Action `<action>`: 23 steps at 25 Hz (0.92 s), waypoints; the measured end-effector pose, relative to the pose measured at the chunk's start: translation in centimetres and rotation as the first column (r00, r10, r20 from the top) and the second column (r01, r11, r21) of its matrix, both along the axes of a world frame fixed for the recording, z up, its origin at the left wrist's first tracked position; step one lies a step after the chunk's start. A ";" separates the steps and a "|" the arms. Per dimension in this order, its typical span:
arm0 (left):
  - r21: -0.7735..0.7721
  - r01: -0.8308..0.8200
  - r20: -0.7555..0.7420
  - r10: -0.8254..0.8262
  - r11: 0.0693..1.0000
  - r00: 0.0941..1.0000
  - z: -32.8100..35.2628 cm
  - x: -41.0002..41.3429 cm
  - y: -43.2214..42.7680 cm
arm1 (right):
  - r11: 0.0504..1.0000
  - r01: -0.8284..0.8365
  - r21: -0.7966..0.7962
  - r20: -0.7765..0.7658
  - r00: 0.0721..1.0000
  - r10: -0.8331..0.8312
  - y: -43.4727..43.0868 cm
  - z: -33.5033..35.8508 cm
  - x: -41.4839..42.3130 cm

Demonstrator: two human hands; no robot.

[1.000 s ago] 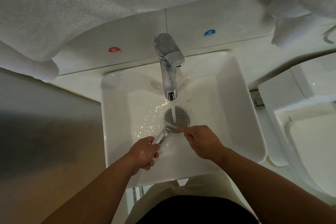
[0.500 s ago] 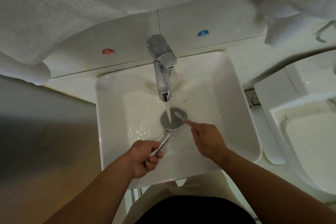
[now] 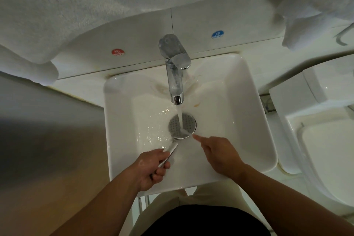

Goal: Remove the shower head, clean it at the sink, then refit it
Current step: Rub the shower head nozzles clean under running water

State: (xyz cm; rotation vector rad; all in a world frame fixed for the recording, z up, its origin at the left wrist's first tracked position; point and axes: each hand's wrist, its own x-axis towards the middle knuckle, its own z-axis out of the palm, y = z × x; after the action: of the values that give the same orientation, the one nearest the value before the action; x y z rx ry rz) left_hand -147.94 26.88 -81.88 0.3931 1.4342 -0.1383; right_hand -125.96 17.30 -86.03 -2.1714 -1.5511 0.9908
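Observation:
The chrome shower head [image 3: 188, 125] lies face up inside the white sink [image 3: 247, 120], its round grey nozzle plate directly under the running water from the chrome tap [image 3: 175, 74]. My left hand [image 3: 151, 168] is closed around its handle near the sink's front. My right hand [image 3: 218, 151] holds nothing; its index finger points at the lower right rim of the head, touching or almost touching it.
White towels [image 3: 57, 5] hang above the sink and cover the top of the view. Red hot and blue cold stickers [image 3: 217, 34] sit on the ledge behind the tap. A white toilet [image 3: 325, 149] stands at the right, a steel panel at the left.
The right index finger slid from the head's lower front edge round its right rim and back to the lower right. The left hand kept its hold on the handle.

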 end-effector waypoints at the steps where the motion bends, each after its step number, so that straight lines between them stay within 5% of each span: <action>1: 0.012 0.037 -0.006 -0.037 0.999 0.999 -0.2 -0.1 -0.1 | 0.999 0.032 0.008 -0.016 0.999 -0.032 0.1 0.0 0.2; 3: 0.079 0.190 -0.058 -0.186 0.979 0.981 -0.2 0.0 0.2 | 0.999 -0.026 -0.024 -0.012 1.000 0.026 0.1 -0.1 0.1; 5: 0.214 0.520 -0.198 -0.485 0.827 0.852 -0.4 0.4 0.8 | 0.999 0.036 -0.015 -0.024 0.999 -0.036 -0.1 -0.4 -0.1; 8: 0.332 0.915 -0.505 -0.777 0.228 0.377 -0.7 1.3 1.4 | 0.999 0.032 0.005 -0.017 0.999 -0.032 0.0 -0.3 -0.7; 10: 0.297 0.954 -0.591 -0.776 0.044 0.219 -0.9 2.0 0.7 | 1.000 -0.004 -0.012 -0.019 1.000 0.004 0.0 -0.4 -0.8; 23: 0.445 0.891 -0.546 -0.761 0.091 0.350 -1.7 0.9 0.5 | 0.997 -0.081 0.014 0.012 0.997 0.081 -0.8 -0.5 0.3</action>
State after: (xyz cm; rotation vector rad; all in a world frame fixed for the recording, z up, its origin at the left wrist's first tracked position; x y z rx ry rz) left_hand -147.04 27.42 -83.54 1.9543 1.1885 -0.5958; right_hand -125.67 16.51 -86.52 -2.1232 -1.6581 0.9900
